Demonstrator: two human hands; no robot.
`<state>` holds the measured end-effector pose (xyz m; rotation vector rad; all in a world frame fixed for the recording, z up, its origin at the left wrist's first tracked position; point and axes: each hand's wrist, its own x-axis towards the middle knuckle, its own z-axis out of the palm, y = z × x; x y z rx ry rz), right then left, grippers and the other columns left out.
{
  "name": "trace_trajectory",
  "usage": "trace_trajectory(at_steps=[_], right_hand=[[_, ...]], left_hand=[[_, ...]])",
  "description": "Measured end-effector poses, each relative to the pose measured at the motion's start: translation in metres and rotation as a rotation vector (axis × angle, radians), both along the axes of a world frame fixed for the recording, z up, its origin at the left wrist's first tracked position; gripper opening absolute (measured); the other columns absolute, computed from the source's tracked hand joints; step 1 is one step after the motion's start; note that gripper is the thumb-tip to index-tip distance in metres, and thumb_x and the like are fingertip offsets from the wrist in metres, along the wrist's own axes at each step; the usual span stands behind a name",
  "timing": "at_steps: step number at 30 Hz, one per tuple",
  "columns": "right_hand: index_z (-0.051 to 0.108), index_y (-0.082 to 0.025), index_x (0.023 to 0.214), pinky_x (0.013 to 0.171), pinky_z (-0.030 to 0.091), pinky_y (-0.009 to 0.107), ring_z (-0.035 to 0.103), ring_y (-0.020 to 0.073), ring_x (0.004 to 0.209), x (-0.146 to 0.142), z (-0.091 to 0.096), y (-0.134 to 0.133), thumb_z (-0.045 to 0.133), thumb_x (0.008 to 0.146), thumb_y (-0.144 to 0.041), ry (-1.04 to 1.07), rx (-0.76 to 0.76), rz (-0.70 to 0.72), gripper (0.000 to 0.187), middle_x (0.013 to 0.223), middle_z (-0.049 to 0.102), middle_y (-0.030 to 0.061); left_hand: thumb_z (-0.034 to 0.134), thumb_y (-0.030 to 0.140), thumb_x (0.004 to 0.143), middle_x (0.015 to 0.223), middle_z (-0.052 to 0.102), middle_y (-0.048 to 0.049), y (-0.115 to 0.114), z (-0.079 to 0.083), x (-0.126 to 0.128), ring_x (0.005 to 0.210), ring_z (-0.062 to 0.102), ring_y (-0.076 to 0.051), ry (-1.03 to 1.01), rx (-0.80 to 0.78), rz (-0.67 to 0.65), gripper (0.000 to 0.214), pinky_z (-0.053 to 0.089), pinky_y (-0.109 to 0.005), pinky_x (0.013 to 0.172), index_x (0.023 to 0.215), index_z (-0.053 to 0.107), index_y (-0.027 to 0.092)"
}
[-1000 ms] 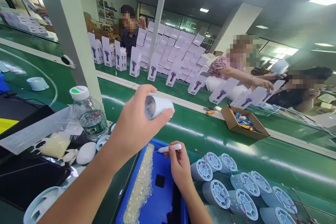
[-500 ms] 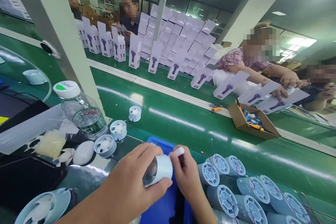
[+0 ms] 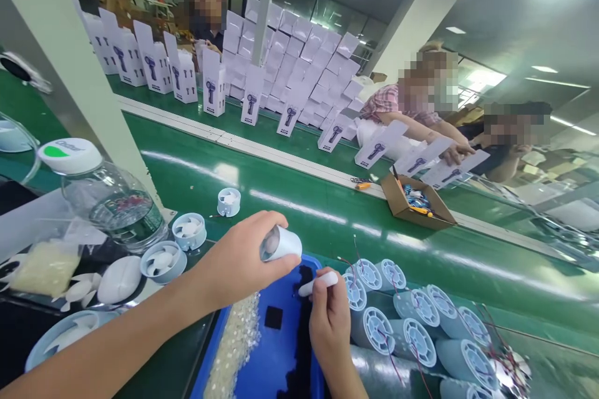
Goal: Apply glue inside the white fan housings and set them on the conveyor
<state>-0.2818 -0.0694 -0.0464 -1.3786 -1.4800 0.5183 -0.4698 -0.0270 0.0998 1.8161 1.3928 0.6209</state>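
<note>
My left hand (image 3: 248,255) is closed around a light-blue cylindrical fan housing (image 3: 289,245), held on its side above the far end of a blue tray (image 3: 253,368). Its near left opening looks dark and glossy; the inside is mostly hidden. Lower and to the right, my right hand (image 3: 330,321) pinches a short white rod with a rounded end (image 3: 322,283), apart from the housing. Under my hands, the tray holds a heap of small whitish pieces (image 3: 236,343), a black square (image 3: 273,318) and a strip of black pieces (image 3: 299,355).
Several grey-blue fan housings with wires (image 3: 377,329) lie at right. Small fan rings (image 3: 163,260), a white mouse (image 3: 119,277) and a water bottle (image 3: 121,199) sit at left. Beyond are a cardboard box (image 3: 416,206), white cartons (image 3: 214,84) and several people.
The housing in my left hand has moved up and away from my right hand, which has gone lower with the white rod. More of the tray shows as the view has shifted right.
</note>
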Motion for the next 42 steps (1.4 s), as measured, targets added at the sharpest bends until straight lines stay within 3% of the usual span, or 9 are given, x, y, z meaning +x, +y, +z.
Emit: trace_trajectory(at_steps=[4,8,12,17,22,25,31,38,42], right_hand=[[0.05,-0.02,0.094,0.057,0.043,0.025,0.05,0.0138,0.061,-0.002,0.003,0.004,0.039,0.095,-0.032,-0.057,0.018,0.044,0.016,0.072,0.051,-0.0014],[0.05,-0.021,0.09,0.061,0.044,0.025,0.052,0.0141,0.065,-0.003,0.009,0.006,0.04,0.095,-0.027,-0.119,0.041,0.134,0.012,0.074,0.053,-0.001],[0.05,-0.022,0.093,0.062,0.044,0.024,0.055,0.0145,0.07,-0.006,0.015,-0.002,0.04,0.094,-0.023,-0.095,0.07,0.194,0.01,0.078,0.056,0.0005],[0.055,-0.022,0.089,0.06,0.047,0.023,0.057,0.0137,0.065,-0.013,0.02,-0.013,0.05,0.089,-0.023,-0.035,0.069,0.37,0.005,0.074,0.059,-0.0003],[0.056,-0.025,0.102,0.071,0.054,0.033,0.066,0.0181,0.077,-0.001,0.038,-0.005,0.052,0.09,-0.02,0.253,0.364,-0.004,0.014,0.09,0.063,0.0037],[0.054,-0.023,0.104,0.07,0.056,0.035,0.068,0.0185,0.076,0.008,0.054,0.002,0.052,0.09,-0.024,0.397,0.39,-0.144,0.014,0.098,0.06,0.0066],[0.053,-0.022,0.103,0.076,0.055,0.039,0.068,0.021,0.083,0.011,0.059,0.011,0.053,0.09,-0.033,0.437,0.339,-0.206,0.017,0.1,0.061,0.0072],[0.052,-0.024,0.101,0.075,0.053,0.035,0.067,0.0194,0.081,0.01,0.051,0.02,0.052,0.09,-0.037,0.449,0.337,-0.21,0.017,0.098,0.062,0.0055],[0.056,-0.021,0.095,0.057,0.049,0.026,0.062,0.0162,0.063,0.004,0.044,0.022,0.052,0.088,-0.044,0.337,0.19,-0.307,0.024,0.078,0.063,0.0028]], left_hand=[[0.056,0.049,0.074,0.085,0.056,-0.0039,0.01,-0.005,0.01,0.068,0.05,-0.017,-0.155,-0.041,-0.013,0.039,0.036,-0.029,0.059,0.103,0.056,0.023],[0.065,0.054,0.066,0.072,0.048,0.0021,0.024,-0.02,0.023,0.059,0.042,-0.012,-0.308,-0.049,0.089,0.051,0.03,-0.026,0.054,0.102,0.047,0.023],[0.067,0.055,0.065,0.071,0.042,0.0042,0.042,-0.031,0.035,0.06,0.038,-0.01,-0.489,-0.061,0.13,0.046,0.03,-0.025,0.056,0.086,0.043,0.022],[0.063,0.048,0.071,0.075,0.053,0.0005,0.065,-0.042,0.046,0.071,0.051,-0.012,-0.849,-0.3,0.185,0.033,0.04,-0.026,0.067,0.075,0.05,0.018],[0.068,0.041,0.069,0.073,0.052,0.0001,0.077,-0.046,0.054,0.069,0.049,-0.011,-0.994,-0.406,0.194,0.029,0.042,-0.024,0.062,0.074,0.056,0.016],[0.065,0.045,0.073,0.077,0.054,-0.0004,0.076,-0.04,0.059,0.071,0.05,-0.011,-0.941,-0.393,0.086,0.031,0.044,-0.025,0.064,0.078,0.059,0.016],[0.059,0.048,0.078,0.077,0.052,0.0019,0.07,-0.025,0.071,0.074,0.05,-0.011,-0.844,-0.299,0.018,0.032,0.044,-0.025,0.07,0.079,0.054,0.017],[0.061,0.045,0.076,0.075,0.053,0.0015,0.067,-0.02,0.076,0.073,0.05,-0.011,-0.819,-0.351,-0.014,0.031,0.043,-0.025,0.07,0.076,0.048,0.017],[0.059,0.042,0.078,0.069,0.05,0.0032,0.066,-0.02,0.08,0.064,0.044,-0.01,-0.705,-0.213,0.047,0.027,0.038,-0.022,0.06,0.073,0.047,0.018]])
